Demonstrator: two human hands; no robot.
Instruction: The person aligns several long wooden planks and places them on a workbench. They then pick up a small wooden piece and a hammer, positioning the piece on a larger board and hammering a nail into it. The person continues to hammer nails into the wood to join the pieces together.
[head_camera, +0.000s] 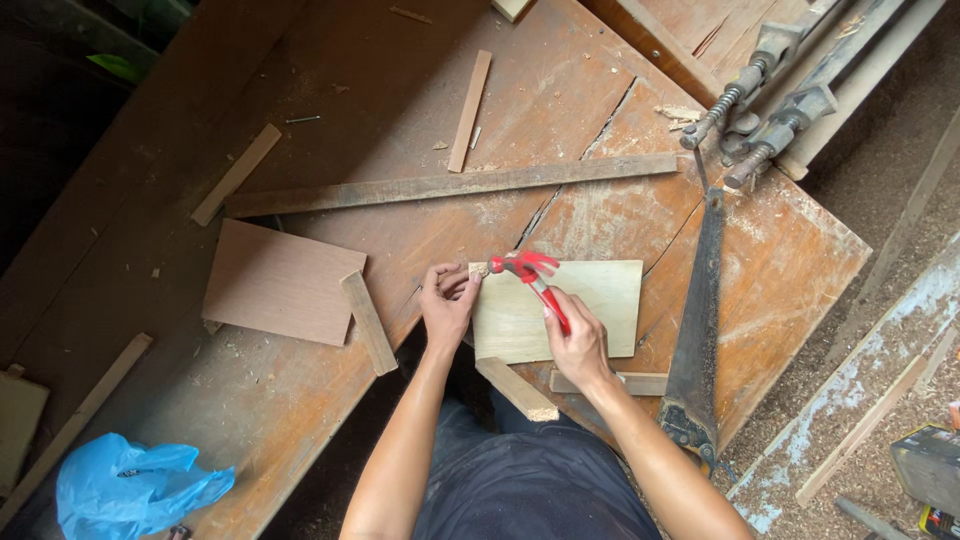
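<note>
My right hand (578, 338) grips the red handle of a small claw hammer (528, 270), whose head hovers over the upper left corner of a pale plywood panel (590, 300). My left hand (447, 303) rests at that panel's left edge, fingers pinched near the corner just under the hammer head; whether it holds a nail is too small to tell. The panel lies flat on a worn reddish workbench (400, 80). A short wooden block (517, 388) sticks out from under the panel's near edge.
A handsaw (698, 330) lies right of the panel. A brown board (278, 282), several wood strips, a long batten (450, 185) and metal clamps (760, 110) lie about the bench. A blue plastic bag (135, 485) sits bottom left. Sawdust covers the floor at right.
</note>
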